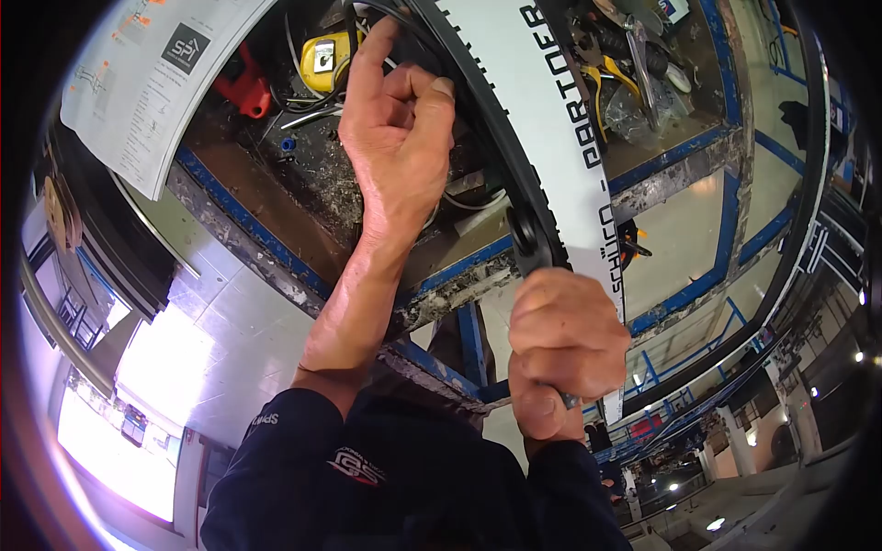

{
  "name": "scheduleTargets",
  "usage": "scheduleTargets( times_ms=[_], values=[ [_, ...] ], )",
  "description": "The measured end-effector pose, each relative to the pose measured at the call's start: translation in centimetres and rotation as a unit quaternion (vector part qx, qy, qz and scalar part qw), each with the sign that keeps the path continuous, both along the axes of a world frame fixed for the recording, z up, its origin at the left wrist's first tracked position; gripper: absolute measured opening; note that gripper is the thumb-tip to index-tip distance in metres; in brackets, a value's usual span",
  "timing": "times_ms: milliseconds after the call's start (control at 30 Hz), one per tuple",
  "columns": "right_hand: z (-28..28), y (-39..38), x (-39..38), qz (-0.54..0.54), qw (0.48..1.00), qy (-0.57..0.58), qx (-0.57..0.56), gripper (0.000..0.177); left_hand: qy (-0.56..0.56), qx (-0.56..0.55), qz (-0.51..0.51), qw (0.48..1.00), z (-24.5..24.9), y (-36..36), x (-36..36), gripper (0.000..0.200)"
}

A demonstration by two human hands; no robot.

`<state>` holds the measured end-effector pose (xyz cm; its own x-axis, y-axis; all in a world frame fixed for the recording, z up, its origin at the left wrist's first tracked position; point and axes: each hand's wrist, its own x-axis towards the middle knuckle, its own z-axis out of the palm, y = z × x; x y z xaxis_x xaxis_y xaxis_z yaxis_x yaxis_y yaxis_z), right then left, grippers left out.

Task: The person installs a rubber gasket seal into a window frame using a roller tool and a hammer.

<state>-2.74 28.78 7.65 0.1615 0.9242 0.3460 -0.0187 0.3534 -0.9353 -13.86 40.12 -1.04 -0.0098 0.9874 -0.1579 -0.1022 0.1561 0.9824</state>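
Note:
In the head view, a long profile with white protective film (524, 83) printed with black lettering runs from the top down to the right. Along its left side lies a black rubber strip (459, 87), which bends away near the top. My left hand (400, 138) is beside the strip, its index finger stretched out with the tip at the strip's bend. The thumb is apart from that finger, and the others are curled. My right hand (565, 331) is closed in a fist round the handle of a black roller tool (525, 230), whose round head rests against the profile's left edge.
Blue-edged metal frames (248, 220) support the profile. A yellow tape measure (323, 60), a red tool (246, 87) and a small blue piece (288, 144) lie left. Yellow-handled pliers (602, 83) and other tools are at right. A printed sheet (138, 83) hangs upper left.

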Motion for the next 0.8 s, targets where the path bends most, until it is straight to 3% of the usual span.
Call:
scheduleTargets(
  times_ms=[400,500,600,800],
  values=[
    [0.2,-0.4,-0.3,-0.019,1.0,-0.003,-0.016,0.031,-0.008,-0.049,0.001,0.999,1.2,0.4,0.2,0.061],
    [0.4,1.2,-1.0,-0.044,0.998,-0.019,-0.028,0.054,-0.029,-0.04,-0.002,0.999,0.5,0.3,0.0,0.062],
    [-0.1,0.1,-0.2,-0.007,1.0,0.009,0.007,0.03,-0.043,-0.045,0.0,0.998,0.5,0.5,-0.1,0.062],
    [0.1,1.7,-0.6,-0.003,1.0,0.025,0.002,0.032,-0.039,-0.057,-0.01,0.998,0.7,0.5,-0.2,0.061]
  ],
)
